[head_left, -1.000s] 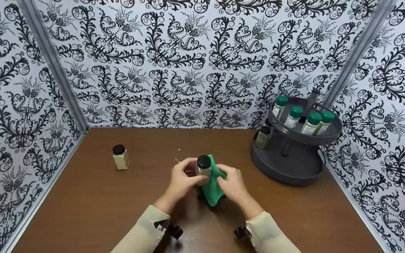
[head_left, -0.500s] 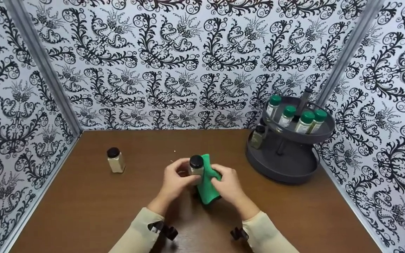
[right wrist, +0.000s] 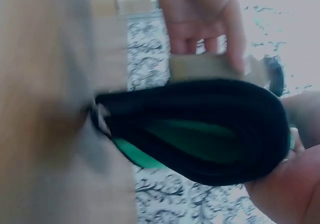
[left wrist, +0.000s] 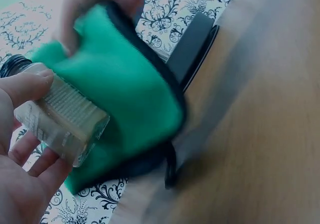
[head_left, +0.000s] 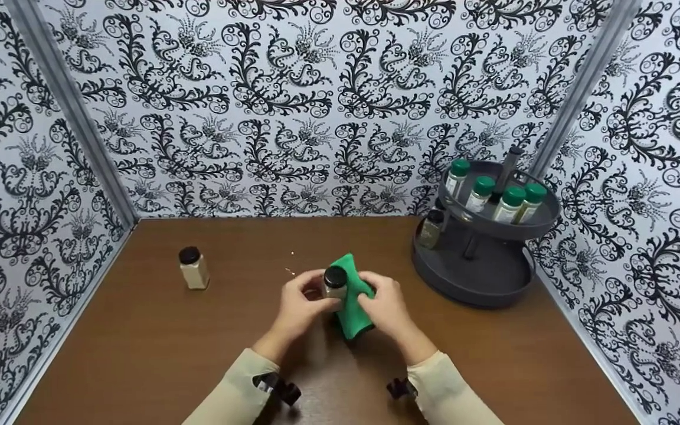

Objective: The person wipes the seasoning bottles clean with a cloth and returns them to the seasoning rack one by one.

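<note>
Over the middle of the table, my left hand holds a clear spice jar with a black lid and pale contents. In the left wrist view, its thumb lies along the jar's labelled side and the fingers support it from below. My right hand grips a folded green cloth with a black edge. The cloth is right up against the jar's right side and partly behind it. In the right wrist view, the cloth's black-edged fold hides part of the jar.
Another black-lidded jar stands at the left on the brown table. At the back right, a dark two-tier round rack holds several green-lidded jars above and a black-lidded jar below. Small pale specks lie behind my left hand.
The head view has swung slightly to the right. Over the last half second, the jar has moved slightly right and down, and the cloth's top now spreads behind its lid. Both grips persist.
</note>
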Action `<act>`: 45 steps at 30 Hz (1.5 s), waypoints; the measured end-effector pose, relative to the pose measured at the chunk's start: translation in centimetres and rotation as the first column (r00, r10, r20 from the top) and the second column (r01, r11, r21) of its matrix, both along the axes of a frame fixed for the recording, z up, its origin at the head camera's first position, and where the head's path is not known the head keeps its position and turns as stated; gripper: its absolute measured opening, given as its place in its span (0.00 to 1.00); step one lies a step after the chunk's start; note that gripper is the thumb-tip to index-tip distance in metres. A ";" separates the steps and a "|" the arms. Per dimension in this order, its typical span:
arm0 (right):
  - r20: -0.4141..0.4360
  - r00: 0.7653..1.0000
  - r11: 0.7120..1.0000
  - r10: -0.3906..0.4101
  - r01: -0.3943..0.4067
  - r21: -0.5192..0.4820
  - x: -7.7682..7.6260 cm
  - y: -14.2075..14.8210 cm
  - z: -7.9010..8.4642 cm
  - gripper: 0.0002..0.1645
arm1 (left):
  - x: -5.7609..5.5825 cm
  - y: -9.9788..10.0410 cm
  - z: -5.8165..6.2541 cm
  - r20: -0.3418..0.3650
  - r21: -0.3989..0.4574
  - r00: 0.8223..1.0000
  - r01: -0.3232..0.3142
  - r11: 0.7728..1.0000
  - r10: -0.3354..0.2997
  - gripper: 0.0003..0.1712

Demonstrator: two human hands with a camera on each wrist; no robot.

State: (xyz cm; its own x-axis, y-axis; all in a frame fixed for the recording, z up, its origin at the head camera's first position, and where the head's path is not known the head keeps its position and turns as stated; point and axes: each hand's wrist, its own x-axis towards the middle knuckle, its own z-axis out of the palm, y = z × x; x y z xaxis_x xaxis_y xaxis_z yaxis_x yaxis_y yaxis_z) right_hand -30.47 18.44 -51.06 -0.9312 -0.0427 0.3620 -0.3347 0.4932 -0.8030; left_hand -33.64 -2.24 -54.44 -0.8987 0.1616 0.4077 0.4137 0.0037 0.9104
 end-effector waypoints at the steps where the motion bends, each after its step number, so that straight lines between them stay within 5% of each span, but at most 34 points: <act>1: 0.022 1.000 0.999 0.006 -0.007 0.034 -0.2 0.0 -0.3 0.24 | 0.0 0.0 0.1 -0.009 0.000 1.000 0.000 1.000 0.000 0.30; 6: 0.075 0.997 0.999 -0.006 0.003 0.042 -0.1 -0.1 -0.3 0.24 | 0.1 0.2 0.5 -0.019 -0.001 1.000 -0.013 1.000 0.013 0.30; 13: -0.152 0.985 0.984 -0.078 0.052 -0.171 1.5 -1.1 1.9 0.26 | 0.3 0.3 0.5 -0.005 0.017 0.999 -0.037 0.999 0.037 0.31; 16: -0.159 0.984 0.992 -0.083 0.067 -0.105 1.5 -1.3 1.5 0.25 | 0.3 0.3 0.7 -0.007 0.019 0.998 -0.058 0.998 0.058 0.31; 23: 0.034 0.999 0.987 -0.016 0.010 0.159 0.3 -0.4 -0.1 0.20 | 0.6 0.5 1.1 -0.037 0.008 0.998 -0.054 0.999 0.054 0.30; 26: 0.034 0.999 0.999 -0.013 0.011 0.047 0.4 -0.4 0.4 0.22 | 0.5 0.4 1.0 -0.032 -0.012 0.998 -0.062 0.998 0.062 0.30; 30: -0.102 0.994 0.990 -0.046 0.031 -0.138 1.1 -0.9 1.4 0.25 | 0.4 0.1 0.7 -0.015 -0.021 0.997 -0.078 0.997 0.078 0.30; 32: -0.152 0.987 0.988 -0.058 0.035 -0.150 1.2 -1.1 1.6 0.24 | 0.3 0.0 0.8 -0.010 -0.013 0.997 -0.077 0.997 0.077 0.30; 40: 0.049 0.998 0.987 0.046 -0.053 0.154 0.1 -0.5 0.6 0.20 | 0.6 0.1 1.2 -0.009 0.013 0.999 -0.040 0.999 0.041 0.30; 45: -0.056 0.998 0.998 -0.031 0.027 -0.064 1.0 -0.6 1.6 0.23 | 0.7 0.2 1.1 -0.015 -0.003 0.999 -0.043 0.999 0.043 0.30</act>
